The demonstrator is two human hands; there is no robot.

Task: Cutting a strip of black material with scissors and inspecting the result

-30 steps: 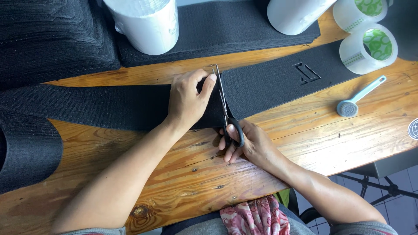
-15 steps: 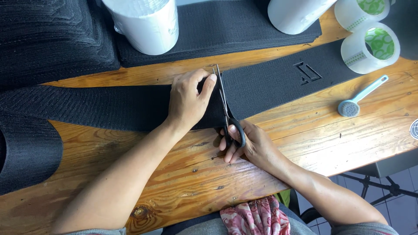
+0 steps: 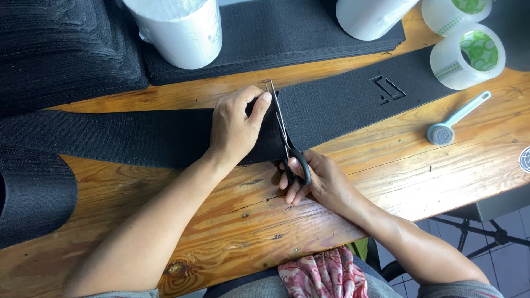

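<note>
A long black textured strip [image 3: 127, 138] lies across the wooden table [image 3: 232, 221], running from a roll at the left to a piece with a cut-out emblem [image 3: 389, 91] at the right. My left hand [image 3: 234, 127] presses flat on the strip just left of the cut line. My right hand [image 3: 314, 179] grips black-handled scissors [image 3: 284, 129], whose blades reach across almost the whole width of the strip, tips near its far edge.
Stacks of black sheets [image 3: 55, 49] fill the back left and middle. Two white rolls [image 3: 179, 33] [image 3: 370, 16] stand at the back. Two clear tape rolls [image 3: 469, 55] and a small light-blue-handled brush [image 3: 452, 121] lie at the right. A chair base shows below the table edge.
The scissors' blades have closed and advanced a little farther across the strip toward its far edge. My left hand stays pressed in place.
</note>
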